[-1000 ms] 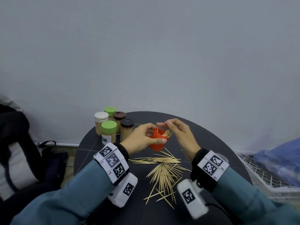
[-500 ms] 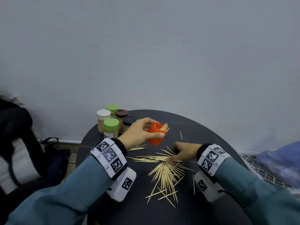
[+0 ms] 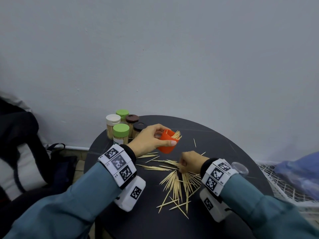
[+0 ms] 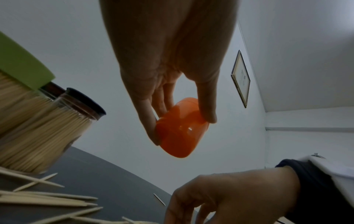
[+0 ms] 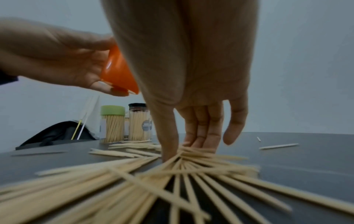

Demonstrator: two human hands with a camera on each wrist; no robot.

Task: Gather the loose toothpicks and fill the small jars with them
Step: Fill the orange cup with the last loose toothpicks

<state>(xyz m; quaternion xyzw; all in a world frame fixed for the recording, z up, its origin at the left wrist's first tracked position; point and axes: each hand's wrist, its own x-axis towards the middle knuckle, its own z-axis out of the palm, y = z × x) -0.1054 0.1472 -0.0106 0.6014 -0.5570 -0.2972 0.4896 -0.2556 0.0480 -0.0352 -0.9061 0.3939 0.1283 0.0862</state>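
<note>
My left hand (image 3: 165, 135) grips a small orange jar (image 3: 165, 147) by its rim, lifted above the round black table (image 3: 224, 149) and tilted to the right. A bunch of toothpicks (image 3: 177, 135) sticks out of the jar's mouth. The left wrist view shows the orange jar (image 4: 180, 136) from below, pinched between thumb and fingers. Loose toothpicks (image 3: 176, 185) lie fanned across the table in front of me. My right hand (image 3: 181, 167) is down on the far end of that pile (image 5: 172, 181), thumb and fingers (image 5: 199, 136) closing on a cluster of sticks.
Several lidded jars full of toothpicks stand at the table's back left, the nearest with a green lid (image 3: 120, 133). A clear round lid (image 3: 240, 167) lies behind my right wrist. A black bag (image 3: 17, 144) sits left of the table, a wire basket (image 3: 284, 183) right.
My right hand left the jar's mouth, dropped to the pile and now curls its fingers on the toothpicks. My left hand kept hold of the orange jar, raised a little.
</note>
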